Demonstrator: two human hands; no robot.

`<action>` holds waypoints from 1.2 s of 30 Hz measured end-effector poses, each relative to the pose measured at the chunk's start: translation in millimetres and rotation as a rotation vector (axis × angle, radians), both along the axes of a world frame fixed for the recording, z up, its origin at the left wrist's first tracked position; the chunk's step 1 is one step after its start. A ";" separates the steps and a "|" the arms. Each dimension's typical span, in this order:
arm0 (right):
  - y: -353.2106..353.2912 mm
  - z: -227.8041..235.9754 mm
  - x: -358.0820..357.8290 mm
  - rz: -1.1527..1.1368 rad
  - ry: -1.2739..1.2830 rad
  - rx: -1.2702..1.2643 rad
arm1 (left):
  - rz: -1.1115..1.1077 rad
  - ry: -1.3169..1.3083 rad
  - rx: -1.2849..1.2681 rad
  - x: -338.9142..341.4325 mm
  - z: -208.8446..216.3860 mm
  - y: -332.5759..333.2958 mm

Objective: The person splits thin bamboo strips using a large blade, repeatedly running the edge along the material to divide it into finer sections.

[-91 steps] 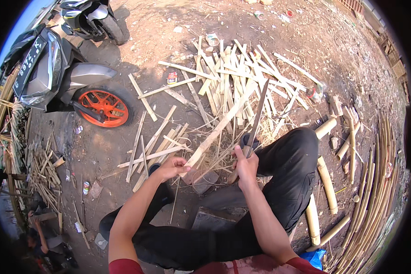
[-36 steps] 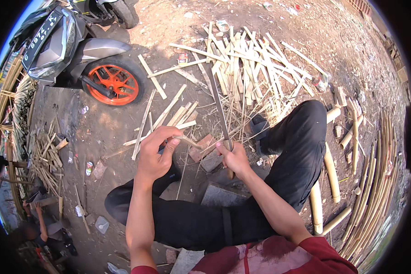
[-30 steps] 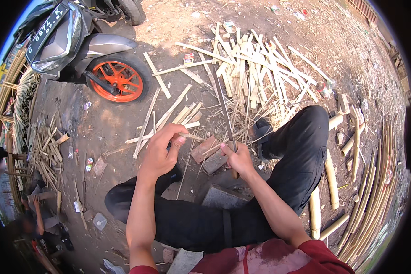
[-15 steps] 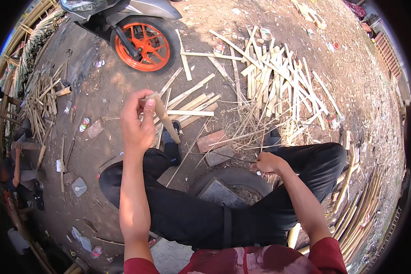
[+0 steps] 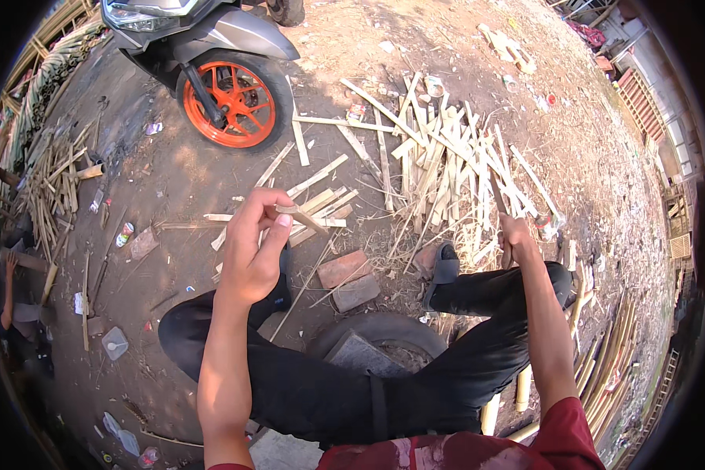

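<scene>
My left hand (image 5: 252, 249) is raised above my left knee, its fingers pinched on a short split bamboo strip (image 5: 301, 216) that points to the right. Out over my right knee, my right hand (image 5: 517, 236) grips the handle of a long dark blade (image 5: 497, 190), which points away toward the pile of split bamboo strips (image 5: 439, 157) on the dirt. I sit with both legs in black trousers; a sandalled foot (image 5: 440, 265) rests near the pile. The two hands are far apart.
A scooter with an orange front wheel (image 5: 229, 98) stands at the top left. Two bricks (image 5: 346, 280) and an old tyre (image 5: 377, 338) lie between my legs. Bamboo poles (image 5: 603, 368) line the right, bamboo offcuts (image 5: 55, 168) the left. Another person's arm (image 5: 8, 294) shows at the left edge.
My left hand has lifted up and left with a short bamboo strip. My right hand has swung out to the right with the blade. The view has turned toward the scooter.
</scene>
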State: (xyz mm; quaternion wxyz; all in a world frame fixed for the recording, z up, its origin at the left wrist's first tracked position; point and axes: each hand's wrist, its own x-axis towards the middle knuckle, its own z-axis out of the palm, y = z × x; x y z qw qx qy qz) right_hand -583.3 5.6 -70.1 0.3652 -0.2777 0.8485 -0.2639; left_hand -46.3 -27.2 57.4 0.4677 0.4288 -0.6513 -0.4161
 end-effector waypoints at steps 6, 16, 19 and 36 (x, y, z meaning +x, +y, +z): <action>76.1 -17.4 169.4 0.109 -0.482 -0.006 | -0.256 -0.140 -0.023 -40.4 -9.9 0.8; 93.9 32.8 287.5 0.194 -0.707 -0.031 | -0.328 -0.051 0.177 -56.8 -18.2 12.0; 92.0 51.9 289.7 0.212 -0.699 -0.111 | -0.246 0.052 0.216 -61.8 -27.9 15.4; 84.4 105.3 291.1 0.313 -0.596 -0.479 | -0.084 0.400 0.422 -82.9 -51.8 23.9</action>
